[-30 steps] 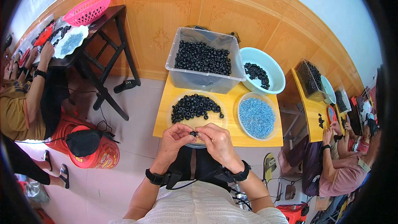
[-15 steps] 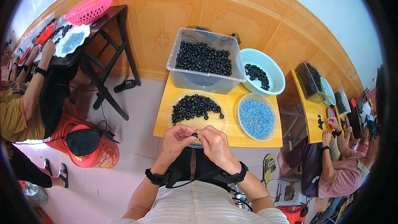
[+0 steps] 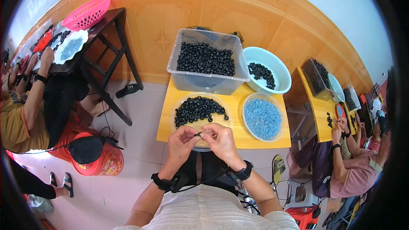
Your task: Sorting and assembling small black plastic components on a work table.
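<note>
My left hand (image 3: 180, 145) pinches a small black ring-shaped part (image 3: 197, 135) between thumb and fingertips. From the other side, my right hand (image 3: 220, 141) closes its thumb and index finger at the same part; whether it also holds a tiny piece cannot be made out. Both hands are over the near edge of a round clear tray (image 3: 216, 121), where many black ring-shaped parts (image 3: 197, 108) are heaped toward the far side. To the right of my hands is a round clear dish (image 3: 284, 124) full of small pale-blue translucent pieces (image 3: 262, 119).
A clear plastic bin (image 3: 200, 84) of black rings stands behind the tray on the yellow table (image 3: 166, 131). Beside it sits a light-blue basin (image 3: 279, 69) holding more. Co-workers sit at a dark table (image 3: 104, 24) on the left and another yellow table (image 3: 320, 117) on the right.
My right fingers have straightened and lifted somewhat at the black part, and both hands stay pinched together. The view has shifted slightly. On the left, a co-worker's foot now shows near the table leg.
</note>
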### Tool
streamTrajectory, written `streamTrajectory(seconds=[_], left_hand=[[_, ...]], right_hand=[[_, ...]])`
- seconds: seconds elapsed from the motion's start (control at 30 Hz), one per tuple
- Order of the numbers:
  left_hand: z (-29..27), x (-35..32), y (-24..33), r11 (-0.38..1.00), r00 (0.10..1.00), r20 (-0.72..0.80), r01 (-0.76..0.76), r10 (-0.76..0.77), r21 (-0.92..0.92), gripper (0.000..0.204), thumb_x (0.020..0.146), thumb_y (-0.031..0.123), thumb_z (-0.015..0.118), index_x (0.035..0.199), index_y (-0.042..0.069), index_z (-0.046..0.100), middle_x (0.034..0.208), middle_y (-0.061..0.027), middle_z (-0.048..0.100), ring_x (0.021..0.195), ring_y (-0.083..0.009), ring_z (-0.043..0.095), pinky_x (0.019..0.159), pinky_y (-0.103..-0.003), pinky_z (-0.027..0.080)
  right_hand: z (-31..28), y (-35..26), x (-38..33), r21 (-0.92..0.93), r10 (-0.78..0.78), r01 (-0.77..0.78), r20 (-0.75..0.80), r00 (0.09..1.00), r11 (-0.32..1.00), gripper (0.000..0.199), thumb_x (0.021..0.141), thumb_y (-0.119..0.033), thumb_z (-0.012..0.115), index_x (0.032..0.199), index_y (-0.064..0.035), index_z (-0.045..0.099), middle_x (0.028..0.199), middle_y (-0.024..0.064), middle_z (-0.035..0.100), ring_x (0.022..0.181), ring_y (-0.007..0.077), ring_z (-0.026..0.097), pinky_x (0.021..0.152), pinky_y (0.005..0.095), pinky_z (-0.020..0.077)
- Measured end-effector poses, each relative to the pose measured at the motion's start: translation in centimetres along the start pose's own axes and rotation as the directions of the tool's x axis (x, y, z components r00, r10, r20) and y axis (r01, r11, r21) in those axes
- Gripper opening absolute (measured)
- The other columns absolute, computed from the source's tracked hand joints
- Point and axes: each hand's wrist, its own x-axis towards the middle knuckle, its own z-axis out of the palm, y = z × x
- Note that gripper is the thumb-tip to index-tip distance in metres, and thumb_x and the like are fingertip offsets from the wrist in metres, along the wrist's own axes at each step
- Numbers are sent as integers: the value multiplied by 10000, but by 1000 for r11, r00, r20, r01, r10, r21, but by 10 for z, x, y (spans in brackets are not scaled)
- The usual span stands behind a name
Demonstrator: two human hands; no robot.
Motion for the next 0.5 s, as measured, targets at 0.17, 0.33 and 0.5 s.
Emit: streamTrajectory(seconds=[0.17, 0.33, 0.5], left_hand=[[3, 1, 4, 998, 999, -50, 19, -22, -64, 196, 721, -45, 675, 868, 20, 562, 815, -11, 591, 722, -67, 563, 666, -186, 462], [3, 2, 4, 997, 994, -102, 23, -30, -74, 209, 704, -43, 689, 856, 22, 562, 797, -11, 593, 702, -64, 560, 650, -185, 463], [6, -1, 0, 995, 984, -153, 88, -94, -45, 196, 692, -62, 675, 829, 24, 564, 784, -19, 593, 690, -70, 563, 624, -193, 468]], right_hand=[[6, 7, -1, 41, -75, 75, 2, 997, 996, 147, 750, 45, 605, 896, 62, 610, 748, 113, 596, 656, 153, 608, 575, 250, 485], [13, -1, -7, -105, -234, 229, -38, 972, 968, 220, 705, 62, 621, 922, 61, 586, 784, 135, 560, 661, 213, 613, 578, 266, 489], [18, 5, -7, -165, -289, 277, -53, 956, 947, 184, 690, 47, 614, 853, 41, 530, 777, 156, 487, 662, 329, 561, 552, 373, 452]])
